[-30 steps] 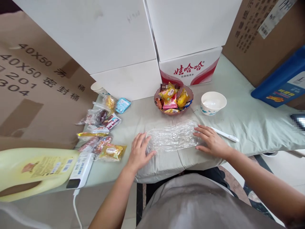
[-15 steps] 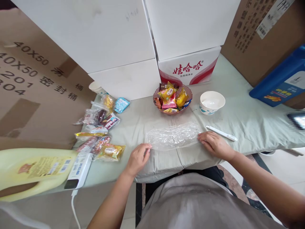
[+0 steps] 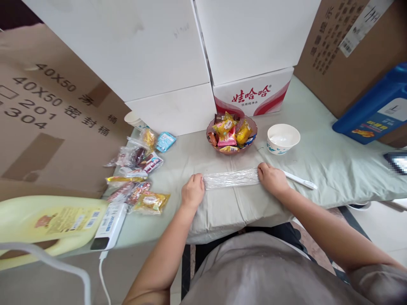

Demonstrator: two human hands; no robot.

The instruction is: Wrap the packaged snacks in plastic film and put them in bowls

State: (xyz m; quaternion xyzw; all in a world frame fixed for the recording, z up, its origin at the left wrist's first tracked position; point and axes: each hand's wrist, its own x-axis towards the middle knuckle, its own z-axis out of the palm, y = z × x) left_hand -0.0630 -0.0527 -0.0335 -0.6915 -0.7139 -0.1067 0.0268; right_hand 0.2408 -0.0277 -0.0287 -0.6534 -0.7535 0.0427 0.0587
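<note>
A strip of clear plastic wrap (image 3: 231, 178) stretches between my two hands, just over the green cloth. My left hand (image 3: 193, 190) has its fingers closed on the left end of the wrap. At the other end my right hand (image 3: 272, 178) grips it with curled fingers. Close beyond my right hand lies a white utility knife (image 3: 301, 181), partly covered by that hand. Past the wrap stands a pink glass bowl (image 3: 219, 149) heaped with wrapped snacks (image 3: 226, 136). To its right is a white paper cup (image 3: 282, 140) with something clear inside.
Loose snack packets (image 3: 151, 202) lie on the left, beside a white power bank (image 3: 111, 224) with a cable and a pale yellow jug (image 3: 63, 224). White cartons (image 3: 251, 99) stand at the back. A blue jug (image 3: 369, 116) leans on the right.
Both hands have moved up and closed over the ends of the wrap. The wrap has gone from a wider, crumpled sheet to a narrower, straighter strip.
</note>
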